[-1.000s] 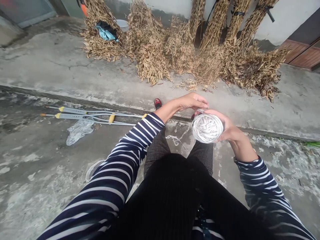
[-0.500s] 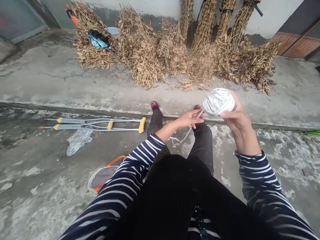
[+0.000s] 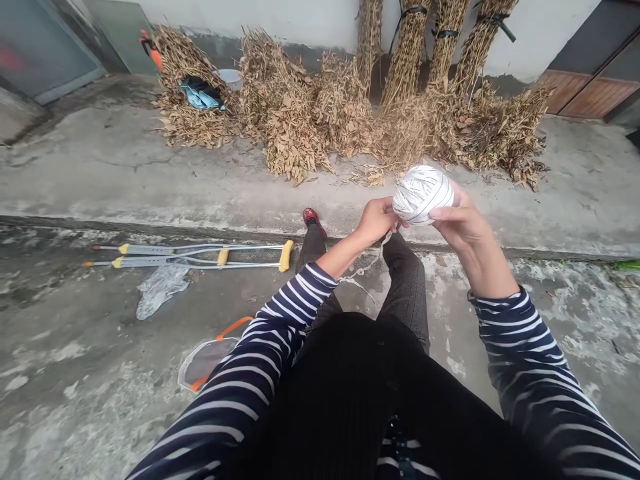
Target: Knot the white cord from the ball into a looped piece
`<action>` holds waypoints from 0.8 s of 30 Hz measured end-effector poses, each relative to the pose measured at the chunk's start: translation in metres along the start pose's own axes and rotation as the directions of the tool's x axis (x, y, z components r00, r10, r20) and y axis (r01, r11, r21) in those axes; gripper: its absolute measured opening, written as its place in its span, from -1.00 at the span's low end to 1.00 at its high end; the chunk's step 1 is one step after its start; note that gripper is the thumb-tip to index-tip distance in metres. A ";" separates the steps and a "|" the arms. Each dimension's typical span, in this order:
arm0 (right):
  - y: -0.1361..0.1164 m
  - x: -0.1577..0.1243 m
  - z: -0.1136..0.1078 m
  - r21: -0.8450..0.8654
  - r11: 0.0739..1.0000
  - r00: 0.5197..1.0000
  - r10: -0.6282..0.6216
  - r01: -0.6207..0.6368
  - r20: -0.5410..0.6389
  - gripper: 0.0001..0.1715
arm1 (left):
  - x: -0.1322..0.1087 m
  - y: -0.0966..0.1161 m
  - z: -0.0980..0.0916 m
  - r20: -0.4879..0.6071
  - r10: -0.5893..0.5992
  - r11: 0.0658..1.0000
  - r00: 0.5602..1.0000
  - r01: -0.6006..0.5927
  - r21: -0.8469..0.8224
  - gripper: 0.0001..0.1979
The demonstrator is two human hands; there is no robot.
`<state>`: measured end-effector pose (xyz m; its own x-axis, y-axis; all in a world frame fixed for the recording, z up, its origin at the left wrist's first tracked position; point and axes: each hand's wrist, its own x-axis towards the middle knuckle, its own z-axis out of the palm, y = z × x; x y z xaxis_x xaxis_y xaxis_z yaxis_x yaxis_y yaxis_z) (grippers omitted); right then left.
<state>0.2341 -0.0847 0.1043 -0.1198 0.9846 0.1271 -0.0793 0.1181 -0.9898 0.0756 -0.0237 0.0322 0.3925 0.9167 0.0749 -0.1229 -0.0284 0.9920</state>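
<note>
The right hand (image 3: 463, 223) firmly grasps a tight white ball of flat strand (image 3: 423, 195), its fingers curved against the ball's lower right side. The left hand (image 3: 377, 221) is closed in a loose clench just beside the ball, and its fingers hide how it grips. A thin white strand (image 3: 373, 261) leaves from near that hand and falls slack toward the knees, where its far end cannot be followed. The ball is held in the air above the knees and touches nothing but the hands. It already looks thick, with layers crossing over it, and only that short loose length shows outside it.

Navy-and-white striped sleeves (image 3: 525, 360) run back from both wrists, above dark checked trouser legs (image 3: 407, 287) and a red shoe (image 3: 313, 219). Left of the legs, a pair of aluminium crutches with yellow grips (image 3: 200, 257) lies along the edge of the raised concrete step (image 3: 150, 230), with a crumpled clear plastic bag (image 3: 163, 293) just below. Beyond the edge, bundles of dried brown plants (image 3: 295, 113) lean against a white wall (image 3: 540, 40)
</note>
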 end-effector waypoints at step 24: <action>0.029 0.022 -0.025 -0.537 0.809 0.906 -0.383 0.237 -0.178 -0.07 | -0.059 -0.010 -0.032 0.458 -0.179 0.953 0.871 0.270 -0.140 -0.56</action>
<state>0.2542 -0.0569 0.0772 0.0981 0.8699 0.4833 0.4390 0.3981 -0.8055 0.0246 -0.0651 0.0143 0.7809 0.6212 -0.0661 -0.1387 0.2757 0.9512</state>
